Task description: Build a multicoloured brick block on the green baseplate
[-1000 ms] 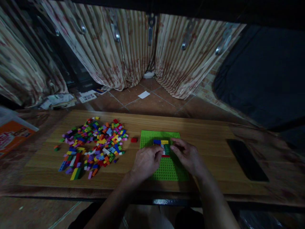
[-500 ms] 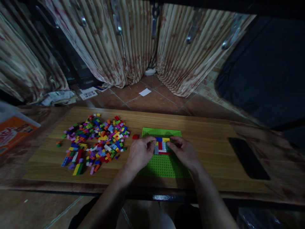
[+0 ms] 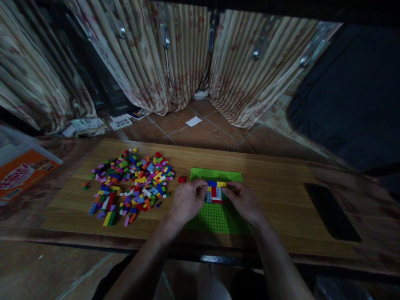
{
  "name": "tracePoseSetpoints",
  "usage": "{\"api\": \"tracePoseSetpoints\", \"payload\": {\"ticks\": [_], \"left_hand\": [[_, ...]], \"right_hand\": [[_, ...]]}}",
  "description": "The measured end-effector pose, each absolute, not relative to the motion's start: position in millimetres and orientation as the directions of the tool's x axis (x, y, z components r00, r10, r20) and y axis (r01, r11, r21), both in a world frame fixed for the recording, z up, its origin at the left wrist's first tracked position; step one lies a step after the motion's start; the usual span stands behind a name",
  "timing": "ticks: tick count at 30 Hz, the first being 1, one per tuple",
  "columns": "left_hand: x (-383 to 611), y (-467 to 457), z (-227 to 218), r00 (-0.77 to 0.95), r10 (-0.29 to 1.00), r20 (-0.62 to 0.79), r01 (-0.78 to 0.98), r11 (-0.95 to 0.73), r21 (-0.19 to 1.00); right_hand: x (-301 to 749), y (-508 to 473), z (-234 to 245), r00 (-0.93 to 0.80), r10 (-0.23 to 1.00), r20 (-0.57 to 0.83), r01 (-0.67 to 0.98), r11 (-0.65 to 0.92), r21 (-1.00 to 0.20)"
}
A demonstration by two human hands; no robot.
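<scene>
A green studded baseplate (image 3: 218,218) lies on the wooden board, with a small structure of toy bricks on its far half. Along the structure's far edge run a blue brick (image 3: 212,183) and a yellow brick (image 3: 221,183). Nearer to me are a red brick (image 3: 214,192) and pale blue bricks (image 3: 208,197). My left hand (image 3: 188,201) is closed, thumb and forefinger pinching at the blue brick's left end. From the other side, my right hand (image 3: 243,201) pinches at the yellow brick's right end. The fingertips partly hide both ends.
Many loose bricks (image 3: 137,179) are heaped on the left of the wooden board (image 3: 275,187). A single red brick (image 3: 181,179) lies beside the baseplate. At the right is a black flat object (image 3: 331,212), like a phone. An orange-and-clear package (image 3: 28,168) stands far left.
The whole view has shifted slightly, so things appear a little farther right. Both hands keep nearly the same place at the brick structure.
</scene>
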State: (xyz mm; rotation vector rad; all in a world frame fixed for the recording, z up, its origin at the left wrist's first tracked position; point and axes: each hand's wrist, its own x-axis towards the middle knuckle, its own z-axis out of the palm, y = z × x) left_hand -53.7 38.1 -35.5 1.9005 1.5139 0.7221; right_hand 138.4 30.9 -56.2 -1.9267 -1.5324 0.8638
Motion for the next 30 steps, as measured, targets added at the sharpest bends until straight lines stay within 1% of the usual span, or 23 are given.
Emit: {"api": "tracePoseSetpoints", "payload": {"ticks": [5,9,11,12,14,16,19,21,22,25,27,30], "left_hand": [[-59,36,-32,0.185,0.981,0.057,0.662,-0.168,0.73],[-71,37,-31,0.166,0.983,0.076,0.646,-0.167,0.745],[-80,40,-32,0.139,0.986,0.095,0.623,-0.162,0.765],[-85,42,-33,0.119,0.987,0.105,0.611,-0.157,0.776],[-95,45,-33,0.067,0.991,0.119,0.586,-0.136,0.799],[-103,47,-30,0.003,0.992,0.13,0.554,-0.11,0.825],[-107,46,-24,-0.076,0.985,0.157,0.466,-0.104,0.878],[-106,43,-20,-0.102,0.982,0.161,0.405,-0.106,0.908],[-104,42,-18,-0.127,0.978,0.163,0.385,-0.103,0.917],[-103,40,-12,-0.137,0.969,0.207,0.324,-0.153,0.934],[-110,42,-8,-0.171,0.954,0.245,0.274,-0.193,0.942],[-136,47,1,-0.316,0.906,0.281,0.168,-0.239,0.957]], "right_hand": [[139,30,-63,0.137,0.985,-0.107,0.619,-0.17,-0.767],[144,30,-63,0.153,0.98,-0.128,0.573,-0.194,-0.796],[149,30,-59,0.212,0.97,-0.116,0.53,-0.214,-0.821],[151,30,-56,0.267,0.96,-0.083,0.496,-0.211,-0.842],[154,29,-48,0.407,0.913,0.023,0.415,-0.163,-0.895],[151,28,-38,0.528,0.84,0.124,0.352,-0.084,-0.932],[132,26,-27,0.565,0.804,0.186,0.358,-0.036,-0.933],[112,22,-25,0.492,0.85,0.188,0.391,-0.023,-0.92],[101,20,-26,0.441,0.882,0.167,0.4,-0.026,-0.916],[72,11,-33,0.247,0.962,0.113,0.448,-0.01,-0.894],[54,5,-39,0.087,0.985,0.151,0.522,0.084,-0.849],[26,-2,-46,-0.147,0.953,0.266,0.569,0.301,-0.765]]}}
